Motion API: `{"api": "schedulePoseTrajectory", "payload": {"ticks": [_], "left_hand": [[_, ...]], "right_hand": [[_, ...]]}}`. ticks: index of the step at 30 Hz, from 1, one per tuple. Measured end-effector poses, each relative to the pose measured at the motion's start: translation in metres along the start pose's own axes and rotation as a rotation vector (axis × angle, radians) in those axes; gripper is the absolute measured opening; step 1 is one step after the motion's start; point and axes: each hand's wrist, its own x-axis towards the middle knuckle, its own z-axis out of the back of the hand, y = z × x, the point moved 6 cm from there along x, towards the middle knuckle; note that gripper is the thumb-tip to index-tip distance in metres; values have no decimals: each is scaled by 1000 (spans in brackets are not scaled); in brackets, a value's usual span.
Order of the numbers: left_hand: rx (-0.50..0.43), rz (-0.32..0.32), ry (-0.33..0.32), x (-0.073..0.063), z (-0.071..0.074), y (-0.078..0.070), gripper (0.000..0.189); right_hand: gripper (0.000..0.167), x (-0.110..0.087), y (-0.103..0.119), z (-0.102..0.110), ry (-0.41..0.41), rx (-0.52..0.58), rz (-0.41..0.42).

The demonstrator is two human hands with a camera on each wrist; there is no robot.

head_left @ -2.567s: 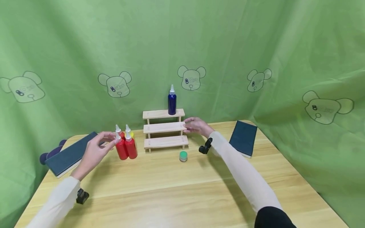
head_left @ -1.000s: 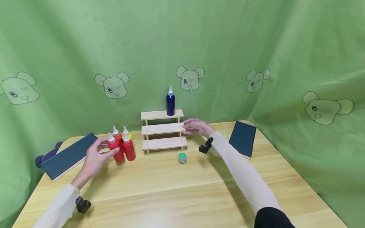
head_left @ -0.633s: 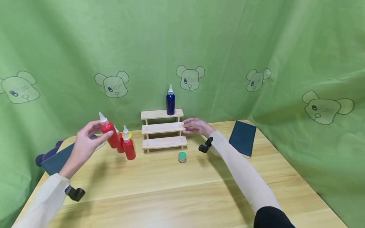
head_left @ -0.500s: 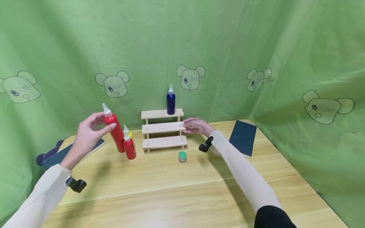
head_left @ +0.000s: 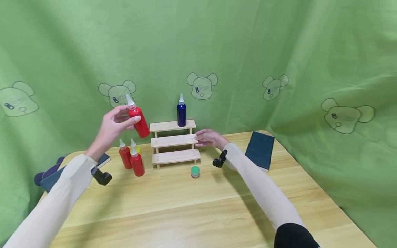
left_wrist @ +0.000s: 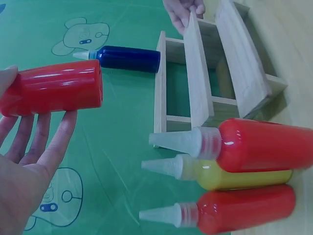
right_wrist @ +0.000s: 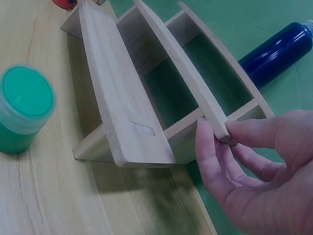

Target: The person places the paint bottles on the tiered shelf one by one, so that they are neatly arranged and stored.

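My left hand (head_left: 114,124) holds a red squeeze bottle (head_left: 139,124) with a white nozzle in the air, tilted, left of the wooden three-step rack (head_left: 175,140). In the left wrist view its fingers lie along the underside of that bottle (left_wrist: 58,88). With thumb and fingers, my right hand (right_wrist: 266,166) pinches the right end of the rack's middle step (right_wrist: 195,83). A dark blue squeeze bottle (head_left: 181,115) stands on the top step. Two red squeeze bottles (head_left: 137,164) and a yellow one (left_wrist: 215,172), mostly hidden in the head view, stand on the table below my left hand.
A small jar with a green lid (head_left: 195,171) sits in front of the rack. Dark notebooks lie at the right (head_left: 260,150) and left (head_left: 103,160), the left one partly behind my arm. A green curtain (head_left: 235,41) hangs behind the table (head_left: 186,210).
My left hand has taken a red bottle from the group, lifted it and carried it up and right towards the rack. My right hand stays on the middle step.
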Motion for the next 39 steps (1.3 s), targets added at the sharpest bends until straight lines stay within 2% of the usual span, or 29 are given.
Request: {"api": "schedulePoseTrajectory", "payload": {"ticks": [4, 12, 22, 31, 39], "left_hand": [[-21, 7, 11, 13, -7, 4, 56], [2, 0, 32, 37, -23, 11, 56], [29, 45, 53, 59, -54, 22, 55], [56, 49, 11, 82, -85, 27, 50], [128, 93, -36, 95, -104, 44, 51]], "right_hand": [[33, 1, 0, -2, 1, -5, -1], [40, 1, 1, -2, -3, -19, -8], [37, -1, 1, -3, 0, -7, -1], [35, -2, 1, -3, -5, -1, -1], [39, -3, 2, -4, 3, -7, 13]]}}
